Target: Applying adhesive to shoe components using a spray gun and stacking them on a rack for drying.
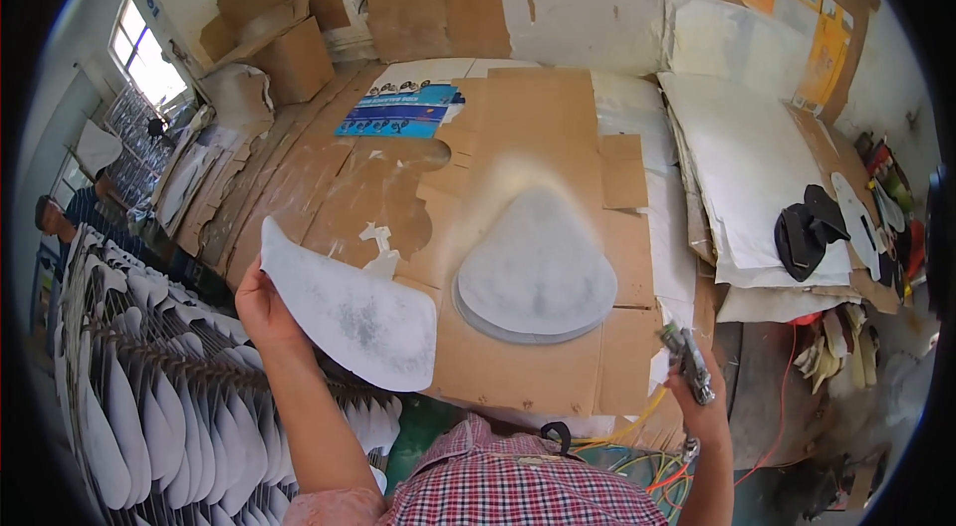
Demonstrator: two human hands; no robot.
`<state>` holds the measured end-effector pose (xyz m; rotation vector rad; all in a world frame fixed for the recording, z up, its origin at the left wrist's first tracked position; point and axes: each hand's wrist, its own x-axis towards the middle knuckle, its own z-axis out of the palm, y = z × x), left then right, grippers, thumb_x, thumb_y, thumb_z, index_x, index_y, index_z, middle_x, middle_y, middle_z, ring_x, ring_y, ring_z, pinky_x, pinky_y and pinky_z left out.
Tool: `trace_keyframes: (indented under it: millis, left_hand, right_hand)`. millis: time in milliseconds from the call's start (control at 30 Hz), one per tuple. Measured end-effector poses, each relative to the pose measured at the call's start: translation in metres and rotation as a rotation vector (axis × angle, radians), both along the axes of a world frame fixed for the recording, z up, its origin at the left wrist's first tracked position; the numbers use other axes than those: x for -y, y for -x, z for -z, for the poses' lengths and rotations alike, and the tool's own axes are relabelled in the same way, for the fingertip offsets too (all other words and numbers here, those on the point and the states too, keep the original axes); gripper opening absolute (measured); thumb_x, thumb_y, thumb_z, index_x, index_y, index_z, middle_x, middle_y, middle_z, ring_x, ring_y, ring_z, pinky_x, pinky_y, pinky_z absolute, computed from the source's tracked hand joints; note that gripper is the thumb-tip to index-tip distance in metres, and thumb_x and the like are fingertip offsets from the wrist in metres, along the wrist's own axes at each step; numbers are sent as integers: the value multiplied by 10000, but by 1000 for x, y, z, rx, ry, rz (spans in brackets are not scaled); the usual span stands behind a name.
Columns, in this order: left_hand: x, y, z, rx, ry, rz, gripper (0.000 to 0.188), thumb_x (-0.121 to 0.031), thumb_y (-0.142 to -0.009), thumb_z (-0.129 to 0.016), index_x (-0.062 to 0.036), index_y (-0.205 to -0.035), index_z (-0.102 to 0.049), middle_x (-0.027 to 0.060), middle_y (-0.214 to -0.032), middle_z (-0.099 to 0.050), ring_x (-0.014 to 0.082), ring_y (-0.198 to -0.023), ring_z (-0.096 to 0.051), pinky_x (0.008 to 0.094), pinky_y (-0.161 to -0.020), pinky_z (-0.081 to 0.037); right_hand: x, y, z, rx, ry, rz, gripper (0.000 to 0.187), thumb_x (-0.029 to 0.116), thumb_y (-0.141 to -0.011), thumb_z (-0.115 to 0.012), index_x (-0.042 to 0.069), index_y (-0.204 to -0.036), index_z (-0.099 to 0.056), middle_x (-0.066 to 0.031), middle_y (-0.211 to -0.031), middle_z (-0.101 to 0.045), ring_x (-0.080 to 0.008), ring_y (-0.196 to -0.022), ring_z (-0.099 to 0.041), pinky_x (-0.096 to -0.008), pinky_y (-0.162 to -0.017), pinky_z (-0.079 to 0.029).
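Observation:
My left hand [267, 312] pinches the narrow end of a pale grey, rounded-triangle sheet [363, 322]. The sheet hangs tilted over the left part of the cardboard-covered table [543, 382], darker speckles across its middle. In my right hand [700, 401] is a metal spray gun [687, 364], held off the table's right front corner. Between the hands lies a small pile of matching grey sheets [538, 267], edges slightly offset, narrow end pointing away from me. A whitish haze of residue marks the cardboard around the pile's tip.
A rack [149, 396] crowded with similar sheets stands at left. Behind it is another person [100, 212]. A blue printed carton piece [398, 111] lies at the back. Right, a black object [809, 232] rests on stacked white boards [737, 157]. Yellow and orange hoses [647, 416] trail near my right arm.

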<state>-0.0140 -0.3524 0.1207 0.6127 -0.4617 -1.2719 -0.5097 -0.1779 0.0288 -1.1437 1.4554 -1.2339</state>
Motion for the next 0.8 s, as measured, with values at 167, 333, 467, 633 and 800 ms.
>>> trace_keyframes:
  millis: [167, 333, 467, 633, 800]
  left_hand:
    - [-1, -22, 2, -125, 58, 130, 309, -122, -858, -455, 8, -1106, -585, 147, -1030, -644, 285, -950, -620, 410, -866, -490]
    - [2, -14, -57, -129, 136, 76, 212, -117, -809, -537, 15, -951, -622, 148, -930, -658, 274, -867, -627, 400, -817, -500]
    - [-3, 13, -103, -229, 306, 172, 135, -107, -795, -549, -8, -868, -605, 131, -867, -650, 264, -815, -614, 386, -809, -486]
    - [-49, -1, -175, -77, 377, -211, 112, -7, -824, -487, 34, -913, -541, 89, -879, -605, 221, -778, -581, 333, -807, -505]
    - [-105, -66, -234, 145, 524, -251, 154, 2, -829, -488, 29, -979, -507, 119, -968, -588, 191, -791, -590, 345, -781, -517]
  right_hand:
    - [43, 13, 77, -769, -33, 77, 630, 25, -722, -632, -5, -1302, -387, -197, -1014, -543, -313, -931, -538, -366, -832, -430]
    - [115, -84, 123, -466, 67, -255, 728, 198, -783, -685, 34, -1371, -289, -171, -1211, -512, -306, -1073, -516, -422, -915, -424]
    - [146, -245, 98, 789, -297, -762, 626, 302, -857, -585, 91, -1379, -310, -157, -1285, -475, -291, -1143, -491, -418, -950, -404]
    - [165, -332, -27, 1417, -66, -726, 531, 196, -834, -554, 59, -1319, -387, -140, -1288, -488, -268, -1164, -492, -421, -992, -385]
    - [248, -343, -150, 1115, 264, -586, 457, 114, -806, -549, -16, -1234, -456, -112, -1231, -534, -237, -1149, -507, -401, -1004, -392]
